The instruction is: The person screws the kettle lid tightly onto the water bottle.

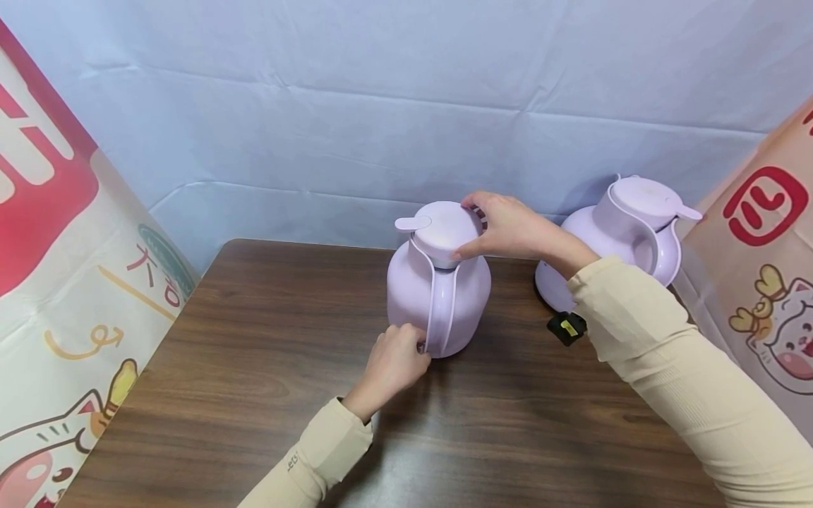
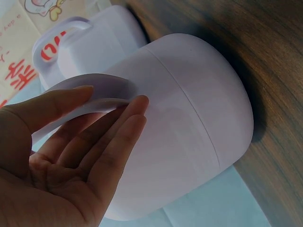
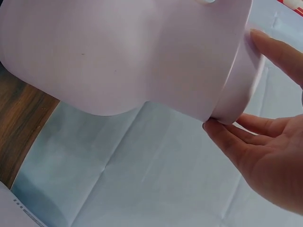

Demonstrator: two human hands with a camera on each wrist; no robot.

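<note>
A lilac thermos jug (image 1: 406,289) stands upright on the wooden table, its handle turned toward me. The round lid (image 1: 438,229) sits on its neck, with the tab pointing left. My right hand (image 1: 511,226) grips the lid's edge between thumb and fingers, also seen in the right wrist view around the lid (image 3: 244,80). Low on the jug, my left hand (image 1: 394,360) holds the handle's lower end. In the left wrist view the thumb lies on the handle (image 2: 102,87), and the fingers (image 2: 109,146) curve beneath it near the jug's body.
A second lilac thermos jug (image 1: 635,219) stands at the back right, partly behind my right sleeve. A small black item with a yellow mark (image 1: 567,327) is beside it. A pale blue cloth (image 1: 330,141) hangs behind the table (image 1: 267,317); printed sheets (image 1: 51,353) flank it.
</note>
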